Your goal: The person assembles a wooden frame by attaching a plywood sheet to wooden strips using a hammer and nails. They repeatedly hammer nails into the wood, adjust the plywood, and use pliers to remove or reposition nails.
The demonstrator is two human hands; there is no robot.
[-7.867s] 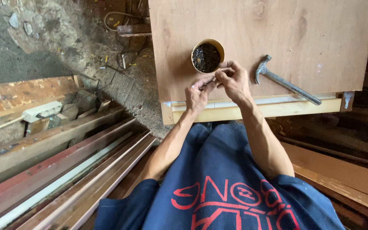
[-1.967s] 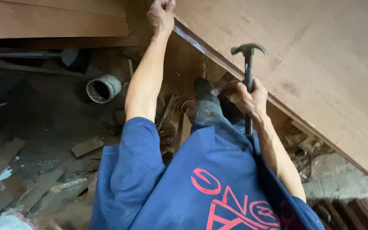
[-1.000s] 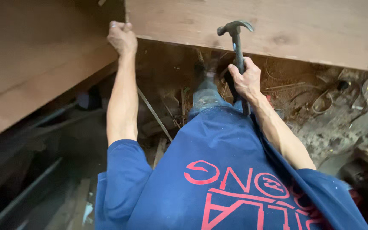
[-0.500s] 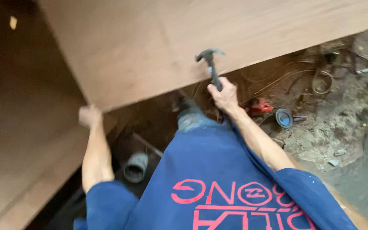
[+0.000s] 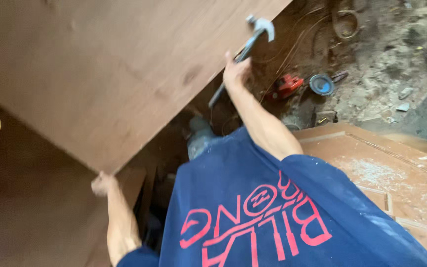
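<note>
A large brown plywood panel (image 5: 100,74) fills the upper left of the head view, tilted with one corner pointing down. My left hand (image 5: 104,184) grips that lower corner from beneath. My right hand (image 5: 236,69) is raised at the panel's right edge and is closed on the handle of a claw hammer (image 5: 245,47), whose steel head points up and to the right. My blue shirt with red print fills the bottom middle.
On the dirt floor at upper right lie a red power tool (image 5: 287,85), a blue round tool (image 5: 321,84) and loose coiled wires (image 5: 344,20). A dusty wooden door panel (image 5: 396,173) lies at the right. The left side is dark.
The panel has swung further across the view, its corner now lower. My left hand has dropped with it and my right hand has lifted the hammer higher. The view has turned to the right.
</note>
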